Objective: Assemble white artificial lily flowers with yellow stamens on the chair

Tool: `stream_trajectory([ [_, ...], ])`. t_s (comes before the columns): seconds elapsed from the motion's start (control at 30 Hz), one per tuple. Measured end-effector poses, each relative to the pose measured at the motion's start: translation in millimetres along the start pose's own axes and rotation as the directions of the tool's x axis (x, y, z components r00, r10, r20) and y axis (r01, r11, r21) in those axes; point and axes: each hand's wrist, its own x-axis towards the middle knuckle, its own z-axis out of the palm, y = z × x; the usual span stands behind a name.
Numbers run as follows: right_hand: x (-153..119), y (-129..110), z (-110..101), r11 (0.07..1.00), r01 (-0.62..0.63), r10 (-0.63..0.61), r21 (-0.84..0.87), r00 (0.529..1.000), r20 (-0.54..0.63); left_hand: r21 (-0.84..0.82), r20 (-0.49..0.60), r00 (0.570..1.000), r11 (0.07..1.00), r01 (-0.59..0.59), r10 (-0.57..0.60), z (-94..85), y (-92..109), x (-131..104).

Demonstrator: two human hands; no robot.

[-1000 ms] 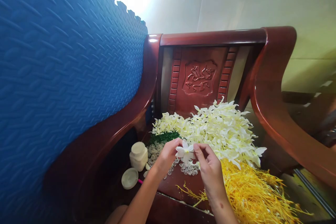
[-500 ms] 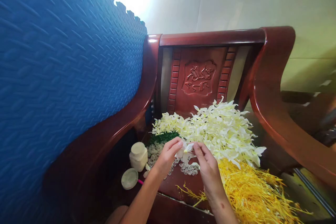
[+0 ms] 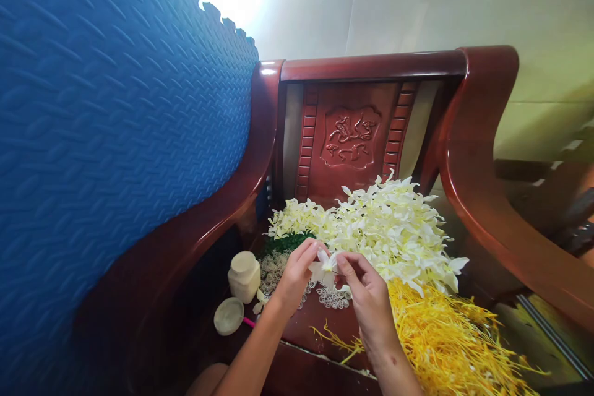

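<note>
Pinching white flower [image 3: 326,268] behind seat's front edge [image 3: 331,361], left hand [image 3: 291,281] and right hand [image 3: 374,303] fingers [image 3: 307,255] nearly closed; overtight squeeze might crease it.

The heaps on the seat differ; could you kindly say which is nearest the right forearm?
The yellow, stringy heap, alongside the right forearm; the white blossoms, green heap and pale rings lie farther off.

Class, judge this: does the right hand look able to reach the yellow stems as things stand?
Probably yes: the yellow stems lie beside the right hand with nothing seen between, though its fingers are occupied at the white flower.
</note>
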Motion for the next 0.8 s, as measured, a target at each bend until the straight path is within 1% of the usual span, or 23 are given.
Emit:
stream_trajectory([
  [0.1,1.4,1.2,-0.3,1.0,-0.02,0.021,0.02,0.999,-0.036,-0.152,0.015,0.995,0.983,0.101,-0.1,-1.5,0.2,2.3],
  [0.17,2.5,2.9,-2.4,0.999,-0.036,0.037,0.019,0.996,-0.087,-0.188,-0.015,0.99,0.973,0.136,-0.141,-3.6,-3.2,4.7],
  [0.23,3.3,4.1,-5.9,0.999,-0.028,0.024,-0.019,0.984,-0.178,-0.171,-0.103,0.982,0.975,0.139,-0.158,-5.8,-9.8,7.5],
  [0.3,3.0,3.8,-9.2,0.997,-0.003,-0.017,-0.083,0.97,-0.241,-0.16,-0.222,0.956,0.974,0.157,-0.191,-7.9,-18.8,10.3],
  [0.33,2.3,3.2,-10.2,0.993,0.011,-0.039,-0.12,0.971,-0.234,-0.17,-0.275,0.937,0.97,0.172,-0.214,-8.9,-23.7,11.5],
  [0.37,1.4,2.4,-10.3,0.987,0.025,-0.057,-0.157,0.978,-0.2,-0.187,-0.315,0.919,0.965,0.184,-0.237,-9.9,-28.5,12.6],
  [0.43,-0.8,1.3,-7.9,0.971,0.063,-0.083,-0.231,0.993,-0.079,-0.223,-0.359,0.897,0.957,0.187,-0.259,-11.6,-37.4,14.0],
  [0.5,-2.6,2.0,-2.7,0.95,0.108,-0.101,-0.291,0.994,0.039,-0.242,-0.377,0.891,0.955,0.171,-0.255,-12.4,-44.3,14.1],
  [0.57,-3.2,4.6,2.8,0.935,0.145,-0.119,-0.323,0.988,0.097,-0.235,-0.394,0.89,0.961,0.145,-0.231,-11.4,-48.6,13.0],
  [0.6,-3.0,6.2,4.7,0.931,0.158,-0.132,-0.33,0.986,0.099,-0.221,-0.399,0.891,0.966,0.135,-0.216,-10.2,-49.7,12.0],
  [0.67,-1.8,9.1,5.7,0.924,0.18,-0.169,-0.338,0.984,0.061,-0.166,-0.402,0.897,0.978,0.127,-0.185,-7.0,-49.9,9.7],
  [0.73,0.4,10.8,2.7,0.922,0.188,-0.2,-0.339,0.98,0.001,-0.071,-0.394,0.906,0.988,0.135,-0.152,-3.9,-47.8,7.7],
  [0.8,3.4,11.3,-3.2,0.927,0.174,-0.203,-0.332,0.978,-0.052,0.038,-0.382,0.914,0.986,0.164,-0.138,-2.2,-43.7,6.6],
])
